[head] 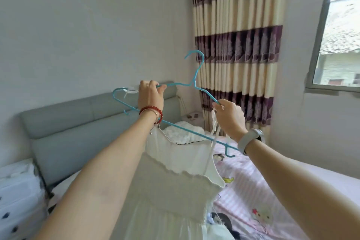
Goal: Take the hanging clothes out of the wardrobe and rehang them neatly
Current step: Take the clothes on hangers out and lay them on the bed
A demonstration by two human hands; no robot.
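Observation:
A blue wire hanger (196,68) is held up in front of me, hook pointing up. My left hand (151,95) grips its left shoulder, where a white strap loops over the wire. My right hand (229,117) pinches the hanger's right shoulder together with the other white strap (213,122). A white strappy dress (175,181) with a smocked top hangs below the hanger's lower bar, draping down between my forearms. No wardrobe is in view.
A bed with a pink striped cartoon sheet (253,191) lies below, with white clothing (181,132) heaped near the grey padded headboard (78,122). A striped curtain (237,45) and a window (341,35) stand at the right. A bedside stand (192,117) sits in the corner.

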